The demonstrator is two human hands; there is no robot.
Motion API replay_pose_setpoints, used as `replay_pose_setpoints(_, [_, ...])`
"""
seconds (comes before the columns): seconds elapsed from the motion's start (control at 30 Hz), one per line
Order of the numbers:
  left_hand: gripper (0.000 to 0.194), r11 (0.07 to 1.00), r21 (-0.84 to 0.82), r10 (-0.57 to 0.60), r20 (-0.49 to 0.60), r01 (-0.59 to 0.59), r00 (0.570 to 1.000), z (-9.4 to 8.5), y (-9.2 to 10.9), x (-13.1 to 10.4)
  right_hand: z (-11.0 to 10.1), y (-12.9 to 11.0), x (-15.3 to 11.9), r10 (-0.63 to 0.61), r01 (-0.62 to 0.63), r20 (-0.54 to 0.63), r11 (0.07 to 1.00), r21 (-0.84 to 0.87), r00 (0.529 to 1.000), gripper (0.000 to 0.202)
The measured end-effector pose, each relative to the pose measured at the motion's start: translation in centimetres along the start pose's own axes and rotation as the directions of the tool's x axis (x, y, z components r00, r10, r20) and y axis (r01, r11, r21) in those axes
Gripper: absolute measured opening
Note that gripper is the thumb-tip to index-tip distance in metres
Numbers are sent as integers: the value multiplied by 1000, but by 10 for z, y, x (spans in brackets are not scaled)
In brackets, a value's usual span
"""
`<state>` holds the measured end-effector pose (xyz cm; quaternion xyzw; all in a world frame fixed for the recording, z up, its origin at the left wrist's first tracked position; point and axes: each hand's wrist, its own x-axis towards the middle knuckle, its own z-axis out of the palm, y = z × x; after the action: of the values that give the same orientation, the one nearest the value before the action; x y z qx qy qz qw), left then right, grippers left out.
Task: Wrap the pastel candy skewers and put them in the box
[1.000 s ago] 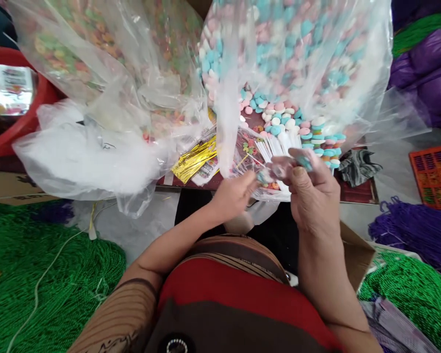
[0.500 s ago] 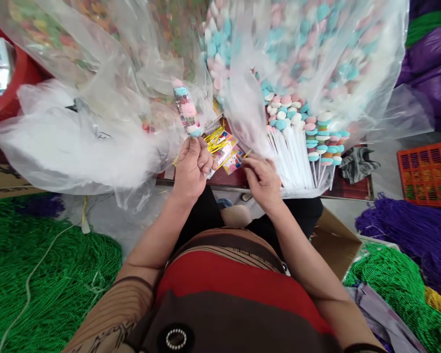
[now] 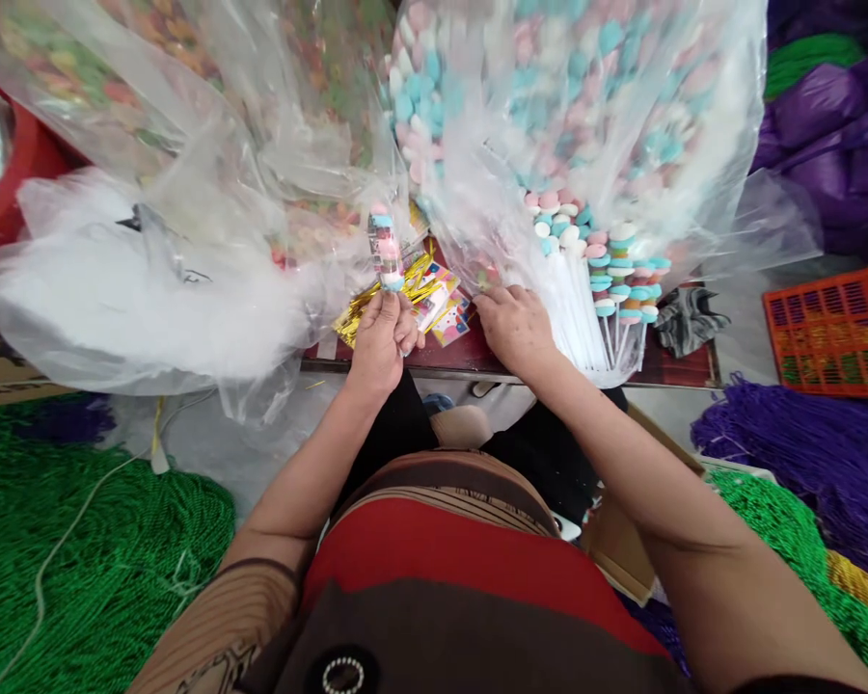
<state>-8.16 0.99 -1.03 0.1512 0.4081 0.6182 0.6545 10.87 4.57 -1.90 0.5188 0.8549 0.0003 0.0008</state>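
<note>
My left hand is closed around the lower end of a candy skewer, which stands upright in a clear wrapper with pink, blue and white pieces. Gold twist ties lie beside and behind that hand. Printed cards rest on the table between my two hands. My right hand is palm down, its fingers loosely bent at the edge of a clear plastic bag; I see nothing held in it, though the fingertips are partly hidden. To its right lie white sticks and unwrapped candy skewers.
Large clear bags of pink, blue and white candy and of multicoloured candy fill the back. A white plastic bag lies left. An orange crate, purple cords and green cords surround the dark red table.
The wrapped candy skewer has come lower and more upright in my left hand, uncovering more gold ties. My right hand has turned palm down and moved slightly up against the bag.
</note>
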Motion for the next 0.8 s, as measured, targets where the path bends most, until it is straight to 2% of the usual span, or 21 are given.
replay_pose_setpoints(0.1, [35, 1000, 1, -10, -15, 10, 1000, -2, -2, 2, -7, 0, 5, -101, 104, 45, 992, -69, 994, 37])
replay_pose_setpoints(0.23, [36, 1000, 11, -4, -21, 4, 1000, -3, -3, 3, -14, 4, 10, -180, 186, 87, 980, -67, 980, 36])
replay_pose_setpoints(0.37, [42, 998, 54, 32, 8, -33, 999, -5, -3, -2, -16, -3, 15, -203, 194, 109, 977, 92, 973, 33])
replay_pose_setpoints(0.43, [45, 996, 84, 43, 8, -43, 999, -9, -4, -1, -13, -9, 22, -193, 187, 47, 975, 117, 980, 28])
replay_pose_setpoints(0.5, [44, 993, 98, 62, 28, -65, 998, -13, -5, 4, -9, -13, 32, -110, 116, -40, 909, 401, 993, 25])
replay_pose_setpoints(0.63, [38, 993, 92, 63, 40, -67, 997, -20, -7, 13, -11, -9, 42, 57, 22, -166, 897, 441, 984, 24])
replay_pose_setpoints(0.73, [35, 993, 103, 61, 31, -64, 998, -22, -9, 14, -16, -5, 39, 176, -70, -178, 874, 481, 968, 16])
replay_pose_setpoints(0.8, [34, 989, 126, 69, 22, -71, 997, -20, -7, 11, -18, -2, 33, 263, -139, -153, 823, 551, 953, 14])
